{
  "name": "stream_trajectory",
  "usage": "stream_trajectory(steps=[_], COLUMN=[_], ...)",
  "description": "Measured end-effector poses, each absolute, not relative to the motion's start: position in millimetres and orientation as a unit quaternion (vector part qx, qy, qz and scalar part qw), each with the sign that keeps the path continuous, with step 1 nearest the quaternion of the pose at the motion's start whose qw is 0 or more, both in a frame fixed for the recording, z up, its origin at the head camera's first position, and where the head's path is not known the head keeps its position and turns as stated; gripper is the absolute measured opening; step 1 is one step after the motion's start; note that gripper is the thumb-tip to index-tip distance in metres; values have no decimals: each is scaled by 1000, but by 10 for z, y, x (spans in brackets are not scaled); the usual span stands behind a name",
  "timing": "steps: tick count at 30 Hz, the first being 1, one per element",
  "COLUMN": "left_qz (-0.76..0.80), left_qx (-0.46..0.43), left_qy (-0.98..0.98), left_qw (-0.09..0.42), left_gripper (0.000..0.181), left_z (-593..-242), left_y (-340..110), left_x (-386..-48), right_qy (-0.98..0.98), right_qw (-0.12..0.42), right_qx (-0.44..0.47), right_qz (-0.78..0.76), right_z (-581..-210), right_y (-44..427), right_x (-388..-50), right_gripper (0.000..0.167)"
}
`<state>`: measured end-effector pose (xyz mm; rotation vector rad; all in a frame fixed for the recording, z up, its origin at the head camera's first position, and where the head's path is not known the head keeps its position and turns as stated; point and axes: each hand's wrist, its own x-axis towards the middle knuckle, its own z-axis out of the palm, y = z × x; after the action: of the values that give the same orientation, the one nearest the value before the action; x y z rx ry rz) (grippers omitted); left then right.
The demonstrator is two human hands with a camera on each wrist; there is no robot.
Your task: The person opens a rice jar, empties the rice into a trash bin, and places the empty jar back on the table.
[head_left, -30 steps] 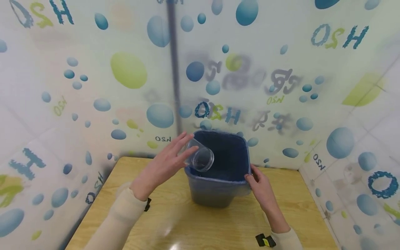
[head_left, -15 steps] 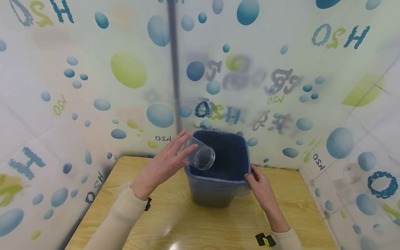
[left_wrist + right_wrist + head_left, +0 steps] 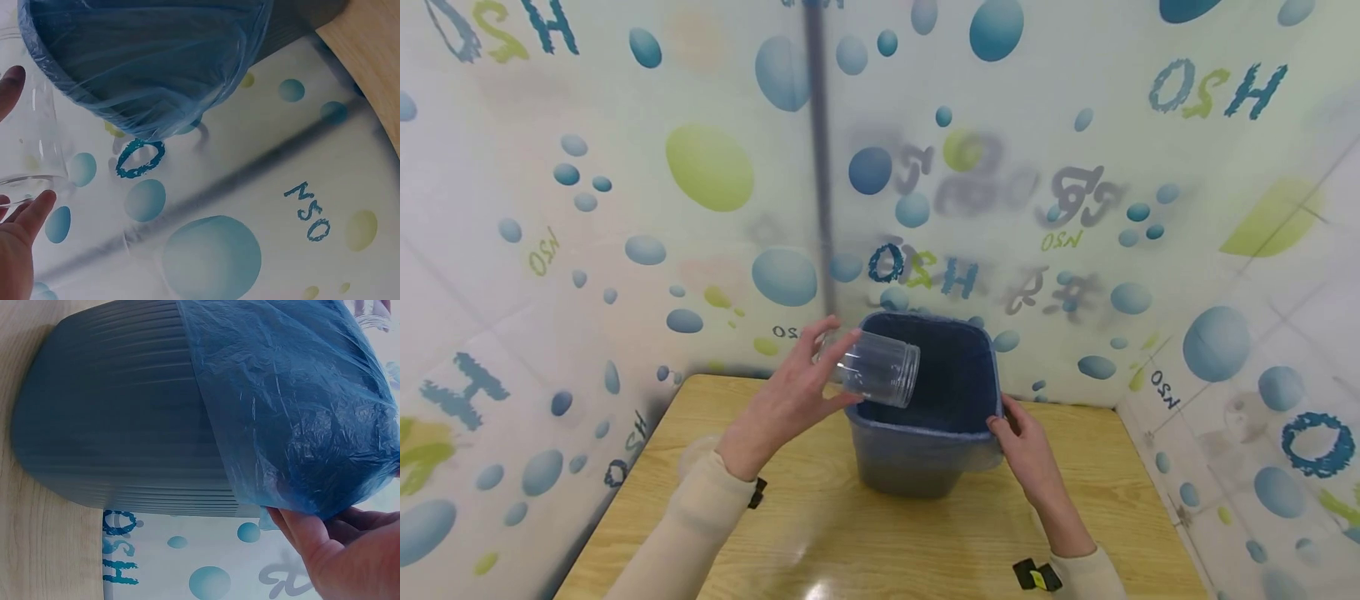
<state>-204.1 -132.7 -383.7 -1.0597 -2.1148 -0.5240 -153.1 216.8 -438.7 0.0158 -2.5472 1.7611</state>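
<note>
A clear, transparent jar [image 3: 880,368] lies tilted over the left rim of a blue-grey bin [image 3: 910,462], its mouth facing right over the bin's opening. My left hand [image 3: 790,400] grips the jar near its base, thumb below and fingers above. In the left wrist view the jar [image 3: 28,137] shows at the left edge with fingertips against it. A blue plastic bag [image 3: 294,406] lines the bin and folds down over its outside. My right hand [image 3: 1030,454] pinches the bin's right rim and bag; in the right wrist view its fingers [image 3: 306,534] press the bag's edge.
The bin stands on a wooden table [image 3: 805,533], near the patterned wall covering [image 3: 715,250] at the back. A round, see-through item [image 3: 696,454] lies on the table beside my left sleeve, partly hidden by it.
My left hand has turned the jar so it lies more nearly level, with its side facing up and its mouth pointing further right. My right hand has stayed on the rim.
</note>
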Motion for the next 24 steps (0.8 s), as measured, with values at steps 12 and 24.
stream_trajectory(steps=[12,24], left_qz=[-292,-412], left_qx=[-366,-323], left_qy=[-797,-740], left_qw=[382,422], left_gripper=[91,93], left_z=[-4003,-4174], left_y=[-1327,-1308], left_x=[-1994,-1951], right_qy=[-824,-831], right_qw=[22,19], right_qx=[7,3], right_qz=[567,556], right_z=[-4382,-4381], right_y=[2169,2167], right_x=[-1529,-1543], right_gripper=[54,55])
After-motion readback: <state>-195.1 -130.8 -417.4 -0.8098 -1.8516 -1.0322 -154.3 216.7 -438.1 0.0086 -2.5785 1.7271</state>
